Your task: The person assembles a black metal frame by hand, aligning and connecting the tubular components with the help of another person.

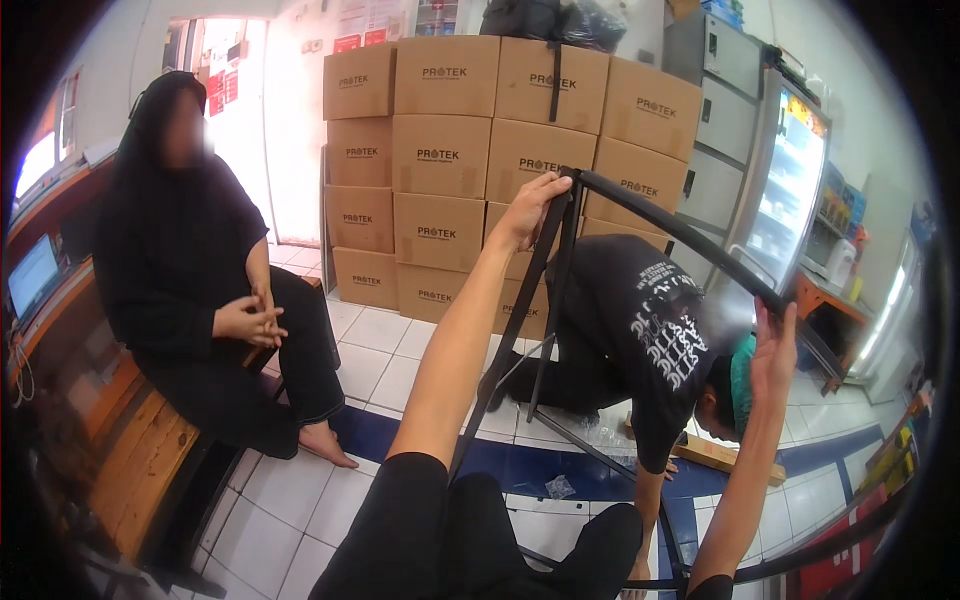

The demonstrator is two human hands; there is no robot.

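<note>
A black metal frame (pixel 672 226) of thin bars stands tilted in front of me. My left hand (pixel 535 212) is closed around its upper corner, where the top bar meets two legs. Farther right along the same top bar, my right hand (pixel 774 350) grips from below, palm turned up and fingertips reaching past the bar. Through the frame I see another person in a black printed shirt (pixel 625 300), bent low with a hand on the floor. By that person lie a long cardboard box (pixel 725 460) and a small clear plastic bag (pixel 560 487).
Brown cardboard boxes (pixel 440 155) are stacked against the back wall. A person in black (pixel 185 260) sits on a wooden bench (pixel 145 440) at left, near a laptop (pixel 35 275). Grey lockers (pixel 715 125) and a glass-door fridge (pixel 785 190) stand at right. A blue band crosses the tiled floor (pixel 290 500).
</note>
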